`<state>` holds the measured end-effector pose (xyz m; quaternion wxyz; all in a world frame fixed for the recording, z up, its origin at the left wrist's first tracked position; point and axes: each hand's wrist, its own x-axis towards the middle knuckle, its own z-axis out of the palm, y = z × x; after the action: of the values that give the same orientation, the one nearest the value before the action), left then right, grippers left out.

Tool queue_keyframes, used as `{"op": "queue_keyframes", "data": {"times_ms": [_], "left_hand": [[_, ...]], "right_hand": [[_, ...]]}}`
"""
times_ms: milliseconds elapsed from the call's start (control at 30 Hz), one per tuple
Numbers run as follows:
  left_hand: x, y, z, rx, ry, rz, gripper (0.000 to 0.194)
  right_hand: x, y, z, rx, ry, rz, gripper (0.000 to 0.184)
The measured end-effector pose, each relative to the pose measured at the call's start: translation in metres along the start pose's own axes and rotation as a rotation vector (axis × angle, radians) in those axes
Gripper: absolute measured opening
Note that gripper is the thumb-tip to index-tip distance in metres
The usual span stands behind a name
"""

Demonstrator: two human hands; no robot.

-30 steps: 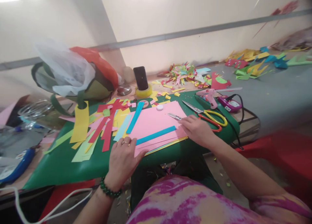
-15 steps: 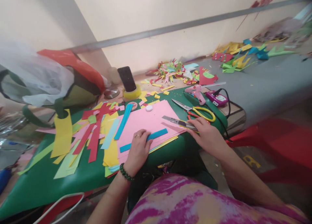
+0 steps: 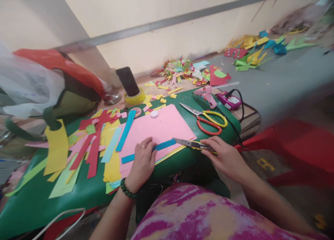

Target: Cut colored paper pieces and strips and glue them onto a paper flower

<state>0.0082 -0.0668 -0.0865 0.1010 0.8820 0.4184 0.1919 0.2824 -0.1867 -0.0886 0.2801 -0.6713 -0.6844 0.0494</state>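
My left hand (image 3: pixel 143 160) lies over a blue paper strip (image 3: pixel 167 145), its fingers stretched out flat and pressing the strip onto pink sheets (image 3: pixel 167 123). My right hand (image 3: pixel 221 155) is closed around a box cutter (image 3: pixel 193 144) with its blade out. The blade's tip meets the right end of the blue strip. More blue strips (image 3: pixel 127 130) rest at the left of the pink sheets, beside a light blue strip (image 3: pixel 111 145). Scissors (image 3: pixel 206 117) with one yellow and one red handle lie beyond the cutter.
Coloured paper pieces (image 3: pixel 95 142) cover the left of the green surface (image 3: pixel 86 196). A phone (image 3: pixel 127 81) leans above a yellow tape roll (image 3: pixel 135 96). A pink glue gun (image 3: pixel 207 95) and a purple power socket (image 3: pixel 229 101) stand at the back right. A red chair (image 3: pixel 294 151) is at the right.
The box cutter has moved off the scissors' handles and down, its blade tip now at the blue strip's right end. My left hand stays on the strip. The view has shifted slightly.
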Motion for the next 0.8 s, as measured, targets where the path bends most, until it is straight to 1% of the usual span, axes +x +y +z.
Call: {"op": "queue_keyframes", "data": {"times_ms": [67, 133, 267, 333, 400, 467, 633, 800], "left_hand": [[0.0, 0.005, -0.002, 0.064, -0.032, -0.033, 0.03], [0.0, 0.01, -0.002, 0.135, -0.073, -0.014, 0.04], [0.0, 0.017, 0.0, 0.219, -0.249, 0.17, 0.056], [0.0, 0.017, 0.001, 0.24, -0.308, 0.212, 0.069], [0.0, 0.017, 0.003, 0.252, -0.321, 0.221, 0.079], [0.0, 0.016, 0.003, 0.254, -0.323, 0.226, 0.084], [0.001, 0.016, 0.003, 0.253, -0.337, 0.222, 0.092], [0.002, 0.018, 0.003, 0.253, -0.34, 0.226, 0.094]], "right_hand": [[-0.001, 0.001, 0.0, 0.016, -0.011, -0.001, 0.022], [-0.001, 0.001, 0.0, 0.027, -0.018, -0.007, 0.022], [0.002, 0.0, -0.001, 0.031, -0.043, -0.015, 0.023], [0.003, -0.001, -0.002, 0.052, -0.057, -0.022, 0.024], [0.003, -0.001, -0.002, 0.084, -0.062, -0.036, 0.025], [0.003, 0.001, -0.002, 0.108, -0.057, -0.049, 0.024], [0.001, 0.005, -0.004, 0.136, -0.046, -0.068, 0.023], [0.006, 0.004, -0.01, 0.121, -0.09, -0.064, 0.024]]}}
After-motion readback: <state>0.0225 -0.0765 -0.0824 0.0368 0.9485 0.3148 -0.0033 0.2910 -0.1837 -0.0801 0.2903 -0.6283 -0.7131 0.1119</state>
